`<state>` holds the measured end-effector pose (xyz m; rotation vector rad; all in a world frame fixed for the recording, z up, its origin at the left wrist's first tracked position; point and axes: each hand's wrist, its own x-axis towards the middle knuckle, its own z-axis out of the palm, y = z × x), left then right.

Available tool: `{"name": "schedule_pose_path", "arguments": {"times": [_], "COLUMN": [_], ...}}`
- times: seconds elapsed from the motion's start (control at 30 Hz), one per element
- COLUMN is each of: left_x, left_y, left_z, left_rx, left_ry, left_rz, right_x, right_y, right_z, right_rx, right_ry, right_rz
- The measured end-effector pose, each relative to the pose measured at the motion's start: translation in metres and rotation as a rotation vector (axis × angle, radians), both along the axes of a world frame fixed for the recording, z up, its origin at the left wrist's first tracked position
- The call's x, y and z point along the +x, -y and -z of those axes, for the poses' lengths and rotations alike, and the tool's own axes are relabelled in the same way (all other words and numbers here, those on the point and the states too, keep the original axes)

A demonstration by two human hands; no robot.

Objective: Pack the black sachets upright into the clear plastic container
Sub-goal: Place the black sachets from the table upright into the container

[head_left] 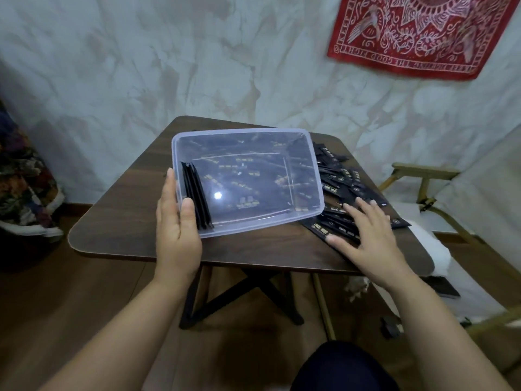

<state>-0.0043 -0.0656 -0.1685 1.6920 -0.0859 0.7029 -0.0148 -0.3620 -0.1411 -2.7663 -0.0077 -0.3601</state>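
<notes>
Head view: left hand [176,235] grips the left wall of the clear plastic container [253,224] on the table [127,221], long side left-right; black sachets [197,198] stand edgewise along that wall; right hand [372,241] rests flat, fingers spread, on loose sachets [346,190]

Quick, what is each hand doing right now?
Left hand: grips the clear plastic container by its left wall, thumb inside.
Right hand: open, fingers spread flat on the loose black sachets.

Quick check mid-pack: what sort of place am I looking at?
Probably a room in a home: a small wooden table, a red patterned cloth hung on the wall, and a wooden-framed chair beside the table.
</notes>
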Motion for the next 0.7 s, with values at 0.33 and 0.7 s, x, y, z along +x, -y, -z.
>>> {"name": "schedule_pose_path", "arguments": {"times": [0.33,0.7], "left_x": [0.001,0.001], "left_y": [0.002,0.003], "left_z": [-0.006,-0.010], "left_rx": [0.003,-0.009], "left_ry": [-0.046,-0.078], "left_rz": [-0.059,-0.059], "right_x": [0.035,0.063], "right_y": [0.019,0.008], "right_z": [-0.006,-0.022], "right_rx": [-0.247,-0.325], "right_ry": [-0.035,-0.197], "right_rz": [0.065,-0.164]}}
